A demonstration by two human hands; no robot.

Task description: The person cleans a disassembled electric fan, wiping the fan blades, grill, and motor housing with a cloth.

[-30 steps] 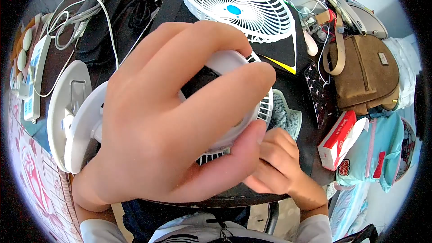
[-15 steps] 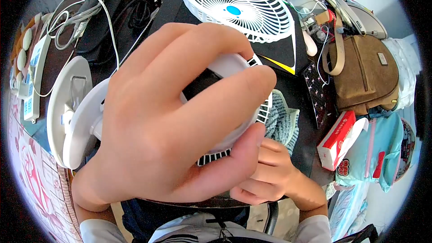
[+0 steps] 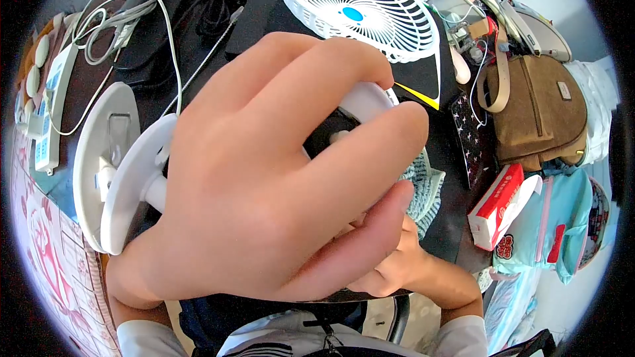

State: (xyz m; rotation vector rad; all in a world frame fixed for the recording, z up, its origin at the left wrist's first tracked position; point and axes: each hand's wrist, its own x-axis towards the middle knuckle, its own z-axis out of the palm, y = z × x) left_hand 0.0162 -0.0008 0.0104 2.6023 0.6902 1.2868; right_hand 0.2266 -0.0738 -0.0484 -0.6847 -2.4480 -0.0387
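"Where was the white fan body [image 3: 366,102]?"

"Near the counter's [image 3: 451,228] near edge, with the left hand's [image 3: 245,175] fingers curled around its rim."

"And the right hand [image 3: 391,266]?"

"Partly hidden behind the left; nobody could tell whether its fingers gripped anything. The fan cover [image 3: 352,14] lay toward the far edge."
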